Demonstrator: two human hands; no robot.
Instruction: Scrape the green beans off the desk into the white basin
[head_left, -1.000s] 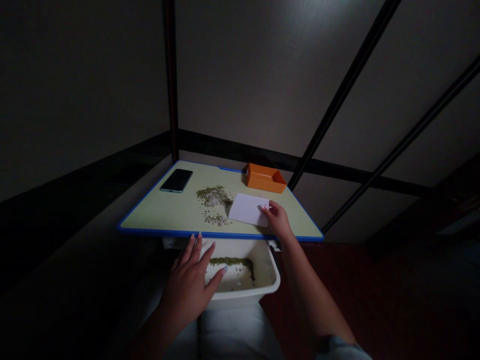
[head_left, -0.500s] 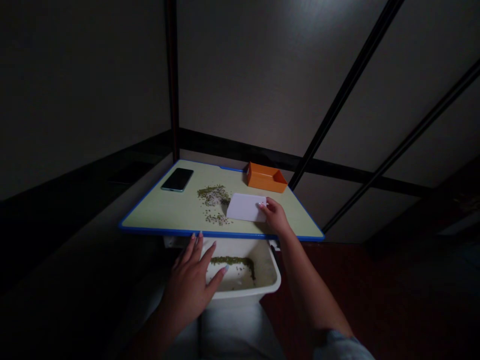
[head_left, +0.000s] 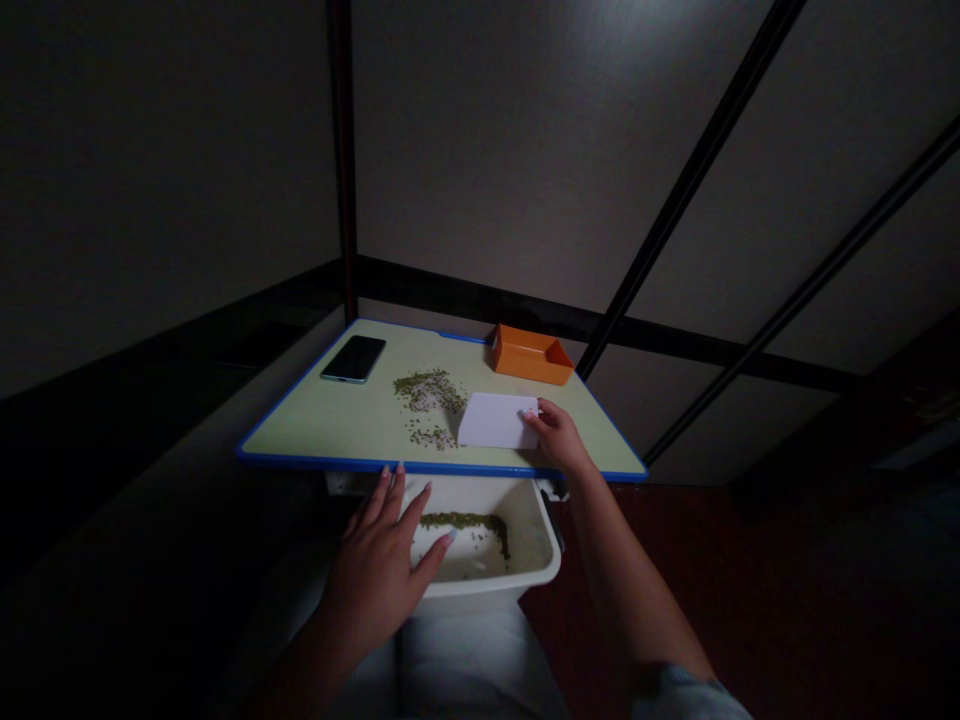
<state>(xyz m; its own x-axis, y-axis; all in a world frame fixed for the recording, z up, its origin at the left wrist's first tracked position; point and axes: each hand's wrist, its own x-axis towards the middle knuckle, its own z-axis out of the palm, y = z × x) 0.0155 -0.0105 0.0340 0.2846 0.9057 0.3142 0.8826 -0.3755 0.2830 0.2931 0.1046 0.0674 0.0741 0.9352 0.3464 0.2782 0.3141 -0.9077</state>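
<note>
My right hand (head_left: 555, 432) pinches the right end of a flat white scraper card (head_left: 496, 421), tilted just over the pale board (head_left: 315, 415). Left of the card lies a loose scatter of small green and greyish seeds or pellets (head_left: 429, 392), with a thinner patch nearer the front edge. My left hand (head_left: 386, 550) is spread open, its fingertips at the board's blue front edge, over the left side of a white plastic tub (head_left: 491, 580). A line of green bits (head_left: 465, 521) runs along the tub's inside; my left hand hides part of it.
An orange open box (head_left: 531, 356) stands at the board's back right. A dark-screened phone (head_left: 354, 359) lies at its back left. Panelled walls rise behind and to the left of the board. To the right shows a dark red floor (head_left: 652, 560).
My right hand has shifted the white card slightly to the right and toward me. My left hand stays in place, and the seeds look nearly the same.
</note>
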